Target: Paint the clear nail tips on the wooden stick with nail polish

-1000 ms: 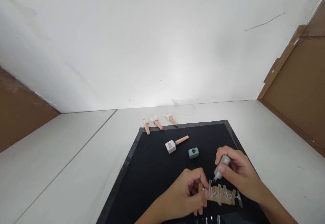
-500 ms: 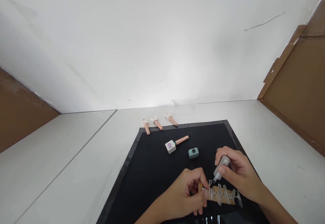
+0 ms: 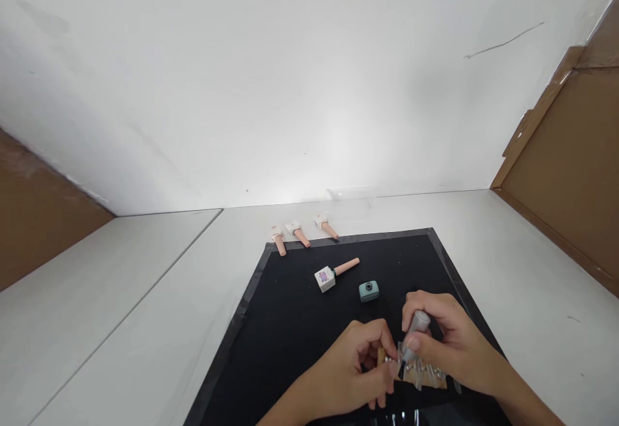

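My left hand [image 3: 351, 368] is closed round the left end of a light wooden strip [image 3: 438, 383], its thumb and fingertips close to the first clear nail tip. Several clear false nail tips [image 3: 418, 377] stand in a row on the strip, partly covered by my right hand. My right hand [image 3: 457, 342] pinches the silver-grey cap of a nail polish brush [image 3: 419, 321]. The dark bristles point down and meet or nearly meet the leftmost nail tip. Beyond the hands, a teal polish bottle [image 3: 369, 292] stands uncapped on the black mat [image 3: 285, 336].
A white polish bottle with a pink cap [image 3: 325, 278] lies on the mat. Three similar white bottles [image 3: 294, 227] lie along its far edge. A white wall [image 3: 309, 91] rises behind, with brown cardboard panels [image 3: 565, 174] on both sides. A shiny clear object [image 3: 403, 418] shows at the bottom.
My right hand has moved down and slightly left with the brush, its bristles now lower along the leftmost nail tip. My left hand has stayed in place.
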`<state>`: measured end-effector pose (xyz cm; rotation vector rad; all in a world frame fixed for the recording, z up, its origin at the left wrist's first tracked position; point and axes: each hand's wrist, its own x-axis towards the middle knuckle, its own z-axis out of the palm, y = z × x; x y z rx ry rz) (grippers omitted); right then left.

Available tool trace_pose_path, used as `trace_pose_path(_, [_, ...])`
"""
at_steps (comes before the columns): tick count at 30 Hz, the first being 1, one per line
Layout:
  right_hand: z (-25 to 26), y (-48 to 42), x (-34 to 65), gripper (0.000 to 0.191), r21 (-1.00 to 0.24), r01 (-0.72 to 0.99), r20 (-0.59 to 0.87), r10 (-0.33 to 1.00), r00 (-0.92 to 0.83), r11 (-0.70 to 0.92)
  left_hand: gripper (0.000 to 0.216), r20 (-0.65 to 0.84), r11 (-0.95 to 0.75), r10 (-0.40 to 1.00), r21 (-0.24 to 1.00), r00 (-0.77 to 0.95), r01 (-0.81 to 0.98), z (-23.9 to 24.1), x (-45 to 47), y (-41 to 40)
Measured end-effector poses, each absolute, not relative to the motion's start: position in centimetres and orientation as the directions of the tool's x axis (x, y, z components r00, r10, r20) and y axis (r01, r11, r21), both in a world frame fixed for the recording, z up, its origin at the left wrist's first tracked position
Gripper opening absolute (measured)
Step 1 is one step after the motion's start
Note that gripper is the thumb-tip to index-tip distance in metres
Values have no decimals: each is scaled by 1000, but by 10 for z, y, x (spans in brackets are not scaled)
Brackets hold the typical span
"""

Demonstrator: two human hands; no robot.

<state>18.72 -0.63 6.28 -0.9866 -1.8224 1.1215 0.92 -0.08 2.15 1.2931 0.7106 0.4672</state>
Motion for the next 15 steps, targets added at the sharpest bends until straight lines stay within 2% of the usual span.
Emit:
trace_pose_path(3, [61, -6, 187, 20, -917, 276, 188, 923, -335, 288, 39, -207, 223, 678, 972, 706, 71, 21, 9, -2])
trace_pose_path(6, [59, -6, 187, 20, -913, 275, 230, 938, -261, 300, 39, -210, 214, 681, 973, 702, 83, 20, 8, -3])
trace_pose_path(9, [60, -7, 188, 23, -915, 213, 263, 908, -327, 342, 38, -206, 209, 681, 974, 702, 83, 20, 8, -2])
trace_pose_path(12, [63, -7, 187, 26, -921, 199, 230, 881, -412, 334, 36, -215, 212, 680, 973, 701, 92, 19, 9, 0])
trace_pose_path(15, [63, -5, 187, 21, -916, 266, 195, 913, -359, 300, 37, -222, 215, 681, 972, 698, 99, 18, 10, 0])
